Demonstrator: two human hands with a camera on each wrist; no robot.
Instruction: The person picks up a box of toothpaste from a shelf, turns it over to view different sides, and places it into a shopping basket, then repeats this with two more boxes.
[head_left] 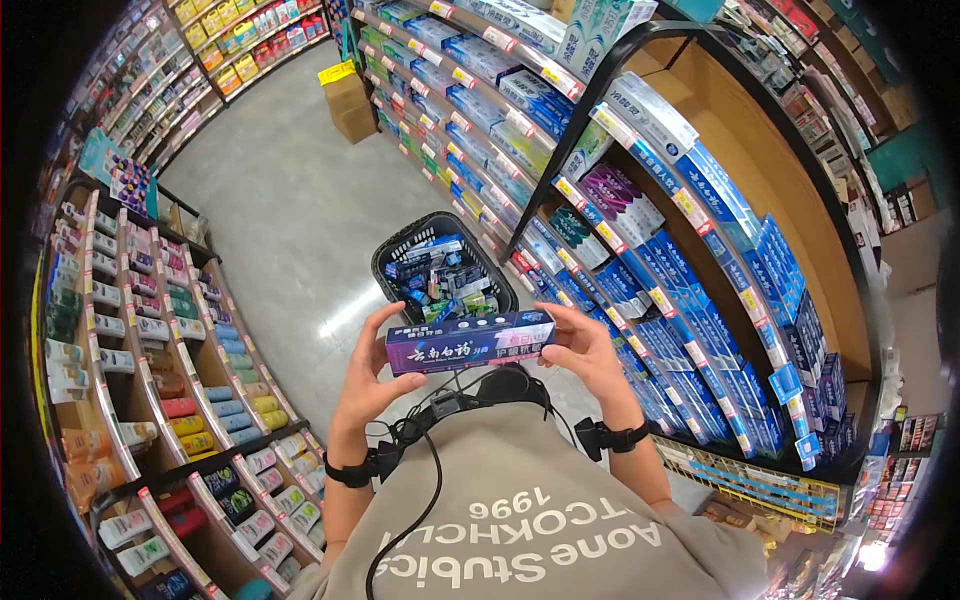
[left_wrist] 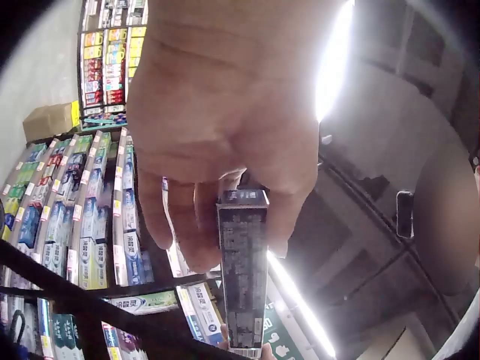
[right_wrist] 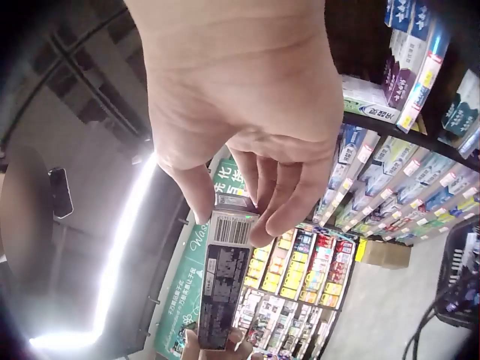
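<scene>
A long purple and blue toothpaste box [head_left: 470, 341] is held level in front of the chest, its printed front facing up toward the head view. My left hand [head_left: 375, 375] pinches its left end between thumb and fingers; my right hand [head_left: 585, 360] pinches the other end. In the left wrist view, the left hand [left_wrist: 225, 127] has thumb and fingers on either side of the dark box [left_wrist: 244, 277]. The right wrist view has the right hand [right_wrist: 244, 112] at the barcode end of the box [right_wrist: 223, 277].
A black basket [head_left: 385, 262] with several boxes stands on the floor beyond the hands. Toothpaste shelves [head_left: 600, 225] rise at the right, and shelves of bottles and tubes [head_left: 150, 330] stand at the left. A cardboard box [head_left: 352, 108] sits farther up the aisle.
</scene>
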